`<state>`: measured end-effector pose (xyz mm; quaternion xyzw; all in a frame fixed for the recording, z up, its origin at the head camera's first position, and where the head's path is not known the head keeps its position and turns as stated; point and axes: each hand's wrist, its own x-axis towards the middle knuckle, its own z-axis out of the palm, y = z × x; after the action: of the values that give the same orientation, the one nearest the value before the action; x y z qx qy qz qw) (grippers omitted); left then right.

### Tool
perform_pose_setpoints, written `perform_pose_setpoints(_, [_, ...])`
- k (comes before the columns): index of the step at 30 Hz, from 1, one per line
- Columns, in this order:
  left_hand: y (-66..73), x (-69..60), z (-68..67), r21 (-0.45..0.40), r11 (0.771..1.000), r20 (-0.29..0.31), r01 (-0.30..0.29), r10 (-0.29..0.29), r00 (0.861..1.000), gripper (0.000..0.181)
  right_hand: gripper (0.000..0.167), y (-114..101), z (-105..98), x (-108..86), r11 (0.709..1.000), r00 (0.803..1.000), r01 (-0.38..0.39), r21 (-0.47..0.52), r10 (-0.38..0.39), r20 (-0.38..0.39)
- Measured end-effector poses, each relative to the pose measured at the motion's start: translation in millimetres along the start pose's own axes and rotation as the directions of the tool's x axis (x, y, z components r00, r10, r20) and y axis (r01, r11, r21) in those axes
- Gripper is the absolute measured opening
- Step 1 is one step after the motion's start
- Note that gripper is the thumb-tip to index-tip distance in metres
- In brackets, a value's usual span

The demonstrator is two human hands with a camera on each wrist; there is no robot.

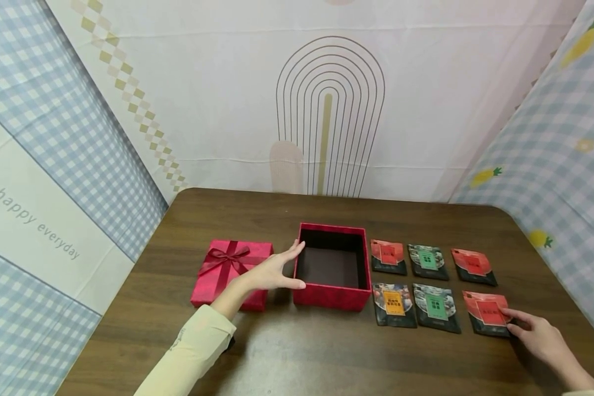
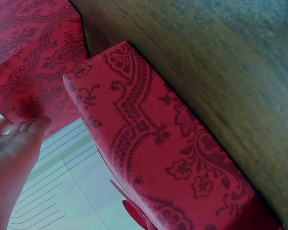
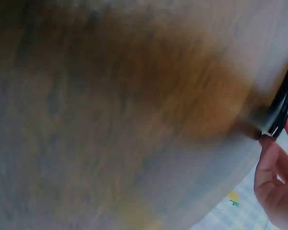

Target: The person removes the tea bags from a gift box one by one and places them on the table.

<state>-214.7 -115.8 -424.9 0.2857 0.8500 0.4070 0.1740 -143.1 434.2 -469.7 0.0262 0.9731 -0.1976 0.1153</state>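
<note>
My left hand [image 1: 275,271], fingers spread fairly straight, touches the left side of a red gift box [image 1: 331,297], which stands uncovered with a dark inside. In the left wrist view its fingertips rest against the box's patterned wall [image 2: 38,72]. At the far right, my right hand [image 1: 537,333] pinches the right edge of a red and black food pouch [image 1: 490,312] between thumb and fingers. In the right wrist view the pouch [image 3: 284,103] shows only as a dark edge at the fingertips.
Left of the box lies its red lid [image 1: 235,269] with a bow, under the left forearm. Between the box and right hand lie several pouches in two rows, including a yellow-labelled pouch [image 1: 395,305] and a green-labelled pouch [image 1: 435,308]. All are on a brown wooden table [image 1: 297,352].
</note>
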Motion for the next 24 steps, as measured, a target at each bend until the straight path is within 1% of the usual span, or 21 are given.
perform_pose_setpoints(3, [-0.3,0.2,0.6,0.001,1.0,0.001,0.002,-0.002,1.0,0.089,0.051,-0.8,-0.2,-0.6,1.0,1.0,0.016,-0.011,-0.016,-0.006])
perform_pose_setpoints(6, [-0.4,0.0,0.4,0.001,1.0,0.0,0.004,-0.004,1.0,0.089,0.047,-3.4,-1.3,-1.9,0.999,0.999,0.03,-0.012,-0.031,-0.028])
perform_pose_setpoints(8, [-0.4,-0.1,-0.4,0.002,1.0,0.002,0.006,-0.006,1.0,0.089,0.046,-7.2,-3.8,-3.0,1.0,0.998,0.031,0.0,-0.031,-0.056])
perform_pose_setpoints(11, [0.1,-0.7,-2.2,-0.001,1.0,0.002,0.01,-0.01,1.0,0.089,0.049,-18.7,-8.9,-5.0,0.999,0.992,0.028,0.044,-0.022,-0.127])
perform_pose_setpoints(14, [-0.5,-1.4,-3.3,0.002,1.0,0.002,0.023,-0.023,1.0,0.09,0.053,-39.1,-14.0,-5.4,0.994,0.979,0.035,0.106,-0.013,-0.203])
perform_pose_setpoints(16, [-1.3,-1.6,-3.4,0.006,1.0,0.003,0.03,-0.03,1.0,0.09,0.054,-56.1,-17.4,-5.0,0.986,0.969,0.067,0.151,-0.029,-0.245])
perform_pose_setpoints(21, [-3.8,0.4,-3.3,0.012,0.999,0.005,0.032,-0.032,0.999,0.089,0.055,-103.6,-24.9,-0.3,0.955,0.949,0.178,0.238,-0.102,-0.3])
perform_pose_setpoints(22, [-3.6,0.9,-3.6,0.012,1.0,0.003,0.029,-0.029,1.0,0.089,0.055,-113.1,-25.5,1.5,0.95,0.944,0.197,0.242,-0.118,-0.307])
perform_pose_setpoints(24, [-3.8,1.7,-4.2,0.014,1.0,0.003,0.026,-0.026,1.0,0.089,0.054,-131.3,-25.7,6.1,0.943,0.929,0.241,0.23,-0.156,-0.335])
